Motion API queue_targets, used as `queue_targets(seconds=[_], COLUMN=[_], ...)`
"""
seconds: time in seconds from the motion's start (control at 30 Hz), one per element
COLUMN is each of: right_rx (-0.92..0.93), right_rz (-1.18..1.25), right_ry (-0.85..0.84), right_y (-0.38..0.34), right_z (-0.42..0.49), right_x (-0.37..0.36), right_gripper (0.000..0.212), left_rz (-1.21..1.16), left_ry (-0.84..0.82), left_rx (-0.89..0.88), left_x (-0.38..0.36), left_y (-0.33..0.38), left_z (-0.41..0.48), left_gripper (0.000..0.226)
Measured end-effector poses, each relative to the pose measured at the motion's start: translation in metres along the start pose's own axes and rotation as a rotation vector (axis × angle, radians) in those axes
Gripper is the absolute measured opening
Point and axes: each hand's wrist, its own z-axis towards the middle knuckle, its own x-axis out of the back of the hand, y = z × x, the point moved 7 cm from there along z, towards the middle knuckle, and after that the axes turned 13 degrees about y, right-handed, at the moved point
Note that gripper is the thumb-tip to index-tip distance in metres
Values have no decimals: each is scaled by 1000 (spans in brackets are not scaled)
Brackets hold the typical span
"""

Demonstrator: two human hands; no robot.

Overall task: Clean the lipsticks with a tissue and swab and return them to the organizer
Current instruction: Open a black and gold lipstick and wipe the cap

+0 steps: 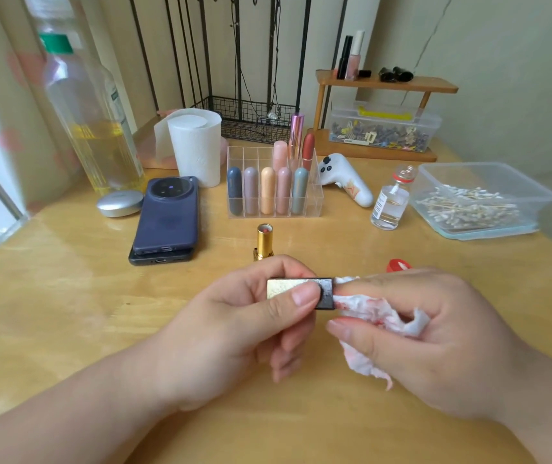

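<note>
The squared lipstick cap (pixel 298 291), glossy gold with a black end, lies sideways at centre frame. The left hand (pixel 234 329) pinches it between thumb and curled fingers. At its 3 o'clock end the right hand (pixel 435 329) grips a crumpled, red-smeared tissue (pixel 368 316) and presses it to the cap. At 12 o'clock the uncapped gold lipstick (pixel 264 241) stands upright on the wooden table (pixel 67 279), with the clear acrylic organizer (pixel 251 157) beyond. The soft tissue could tear and shed lint, and a stray knuckle could topple the lipstick.

Glossy wooden table (pixel 67 296), crumpled paper tissue (pixel 368 306) (red-stained), shiny gold metal lipstick base (pixel 263 242), clear plastic organizer (pixel 314 195)
</note>
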Motion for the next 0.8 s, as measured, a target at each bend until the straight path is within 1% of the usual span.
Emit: queue_targets(seconds=[0.1, 0.17, 0.23, 0.3, 0.33, 0.4, 0.43, 0.47, 0.5, 0.53, 0.57, 0.6, 0.63, 0.67, 0.7, 0.73, 0.77, 0.8], right_rx=[29, -32, -153, -272, -317, -360, -383, -427, -496, -564, -616, -642, -643, -617, -576, -522, -473, -419], right_rz=[-57, -41, 93, 317, 410, 536, 601, 685, 785, 865, 921, 952, 965, 951, 918, 866, 803, 727], right_ry=[-23, -28, -66, -108, -121, -154, -176, -196, -216, -222, -212, -207, -208, -191, -170, -150, -136, -118], right_y=[4, 9, 11, 8, 7, 4, 4, 6, 8, 10, 12, 15, 15, 14, 11, 10, 10, 10], right_z=[-2, -3, -3, -3, -4, -4, -5, -6, -8, -10, -10, -11, -11, -10, -8, -6, -5, -5], right_x=[-4, -7, -12, -17, -18, -21, -24, -28, -33, -37, -40, -41, -41, -38, -34, -30, -25, -21], right_gripper=[26, 26, 22, 24, 28, 34, 31, 27, 20, 10, 10, 18, 21, 18, 15, 19, 25, 32], left_rz=[-99, -125, -80, 28, 91, 247, 348, 503, 678, 683, 747, 842, 852, 795, 847, 949, 929, 803], left_ry=[-18, -3, 56, 115, 148, 224, 237, 251, 252, 251, 206, 236, 244, 200, 171, 254, 288, 220], left_rx=[66, 47, -21, -115, -152, -238, -300, -356, -363, -261, -154, -44, 51, 67, -64, -239, -382, -380], left_x=[-3, -2, -3, -4, -1, 9, 6, 1, -4, -11, -8, 0, 13, 17, 21, 22, 22, 21], left_y=[-4, -5, -4, -2, -2, -1, 9, 21, 29, 34, 26, 22, 17, 11, 17, 26, 32, 28], left_z=[0, -1, -2, -2, -3, -11, -15, -16, -7, -6, -6, -2, 2, 2, 7, 9, 8, -3], left_gripper=[20, 16, 12, 16, 19, 23, 24, 25, 25, 29, 37, 43, 47, 50, 51, 44, 31, 21])
